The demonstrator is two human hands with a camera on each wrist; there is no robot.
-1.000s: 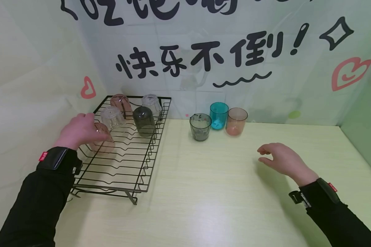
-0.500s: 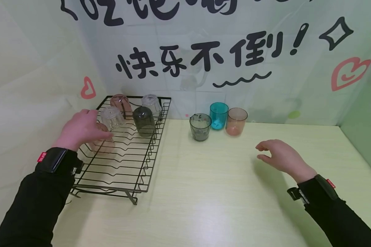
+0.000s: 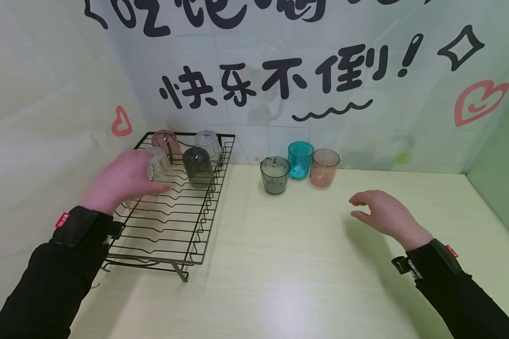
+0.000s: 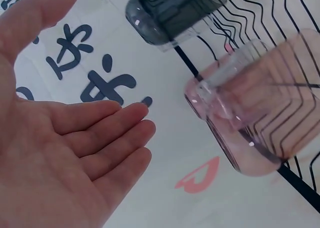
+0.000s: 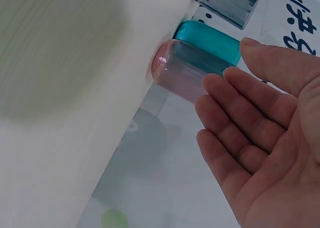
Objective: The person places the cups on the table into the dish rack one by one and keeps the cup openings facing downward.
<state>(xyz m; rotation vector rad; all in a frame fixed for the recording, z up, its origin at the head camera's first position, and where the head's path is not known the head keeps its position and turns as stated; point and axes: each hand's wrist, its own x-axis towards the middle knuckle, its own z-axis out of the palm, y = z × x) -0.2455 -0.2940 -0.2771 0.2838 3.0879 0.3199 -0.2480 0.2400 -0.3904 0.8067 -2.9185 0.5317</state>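
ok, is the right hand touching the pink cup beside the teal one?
Apart. The head view shows bare tabletop between the right hand and the pink cup.

Kitchen-like setup: pale tabletop (image 3: pixel 280 254), wire dish rack (image 3: pixel 174 262), tumblers (image 3: pixel 299 162), lettered backdrop (image 3: pixel 411 113).

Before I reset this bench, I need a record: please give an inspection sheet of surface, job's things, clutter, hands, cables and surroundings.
Surface: pale table.
Job's things: smoky glass, clear glasses and pink glass upside down on black rack; grey glass, teal glass and peach glass upright on the table.
Clutter: nothing seen.
Hands: left hand open by the rack, right hand open above the table; neither holds anything.
Cables: thin dark strand near the rack, too small to identify.
Surroundings: whitish wall with black lettering; green panel at right.
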